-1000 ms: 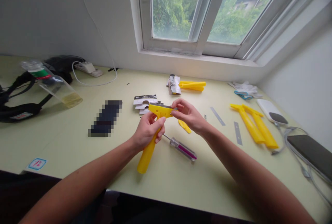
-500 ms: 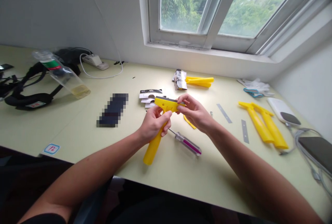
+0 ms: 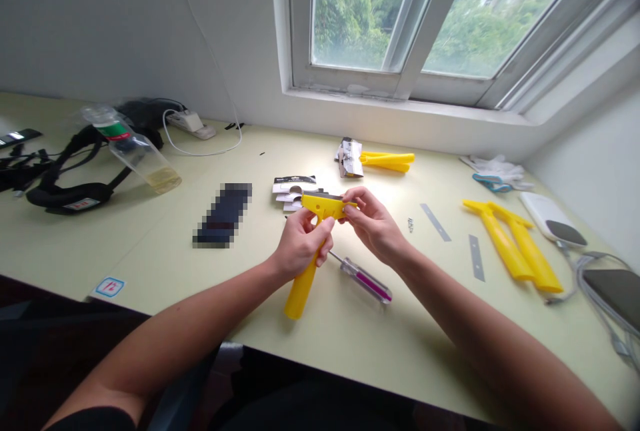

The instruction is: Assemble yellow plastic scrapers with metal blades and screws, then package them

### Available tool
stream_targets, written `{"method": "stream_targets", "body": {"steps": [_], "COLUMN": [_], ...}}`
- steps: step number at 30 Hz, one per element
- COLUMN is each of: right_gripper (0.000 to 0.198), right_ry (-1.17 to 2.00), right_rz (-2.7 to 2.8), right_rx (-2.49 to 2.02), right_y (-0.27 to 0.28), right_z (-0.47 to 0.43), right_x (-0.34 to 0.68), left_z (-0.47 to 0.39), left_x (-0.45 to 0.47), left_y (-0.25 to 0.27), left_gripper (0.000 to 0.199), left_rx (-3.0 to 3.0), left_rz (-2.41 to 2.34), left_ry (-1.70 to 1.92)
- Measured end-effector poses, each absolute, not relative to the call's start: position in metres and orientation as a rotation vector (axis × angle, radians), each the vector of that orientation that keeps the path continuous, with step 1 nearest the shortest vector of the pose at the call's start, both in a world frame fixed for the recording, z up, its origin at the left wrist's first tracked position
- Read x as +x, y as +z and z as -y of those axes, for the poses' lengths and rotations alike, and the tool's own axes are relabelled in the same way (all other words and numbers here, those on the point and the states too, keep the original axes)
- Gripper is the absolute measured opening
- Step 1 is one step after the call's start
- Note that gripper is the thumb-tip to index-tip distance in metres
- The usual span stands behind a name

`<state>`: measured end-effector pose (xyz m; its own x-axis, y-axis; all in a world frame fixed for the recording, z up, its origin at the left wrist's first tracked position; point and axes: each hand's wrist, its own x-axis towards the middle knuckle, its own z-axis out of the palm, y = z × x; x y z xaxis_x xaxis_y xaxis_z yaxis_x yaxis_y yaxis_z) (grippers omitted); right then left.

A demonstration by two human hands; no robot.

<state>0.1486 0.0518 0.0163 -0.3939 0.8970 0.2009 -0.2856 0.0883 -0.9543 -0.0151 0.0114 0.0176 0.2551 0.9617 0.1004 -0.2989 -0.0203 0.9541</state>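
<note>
pale green worktop [image 3: 160, 268] runs along a light wall beneath a window [image 3: 355, 18], with foliage visible through the glass. yellow scraper [image 3: 299, 294] is held above the worktop, near its front middle, handle slanting down toward the front edge. left hand [image 3: 303, 244]: grip closed around the upper handle, thumb just below the head. right hand [image 3: 373, 228]: grip closed on the right end of the head, thumb and fingers pinching it; whether a separate part is also held cannot be determined. a dark strip lies along the head's upper edge.

a screwdriver [image 3: 367, 281] with a clear and purple handle lies just below the right hand. to the right: small metal pieces [image 3: 411, 225], too small to identify; two flat blades [image 3: 435, 222], lying apart; and two yellow tool bodies [image 3: 500, 238], side by side. behind the hands: card packaging [image 3: 295, 189] and a wrapped bundle [image 3: 351, 157] with yellow handles protruding rightward. at left, a clear bottle [image 3: 145, 163] leans at a tilt, some liquid inside.
</note>
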Motion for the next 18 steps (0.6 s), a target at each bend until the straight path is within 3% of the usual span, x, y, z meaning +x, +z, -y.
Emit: {"method": "stream_targets", "body": {"steps": [18], "right_gripper": [0.015], "right_ry": [1.260], "right_rz": [1.592], "right_rx": [-0.733], "right_y": [0.0254], "right_z": [-0.0509], "right_x": [0.1496], "left_z": [-0.0110], "left_x": [-0.0154], "left_y": [0.0181], "left_gripper": [0.024], "left_rx": [1.130], "left_rz": [-0.758], "left_ry": [1.192]}}
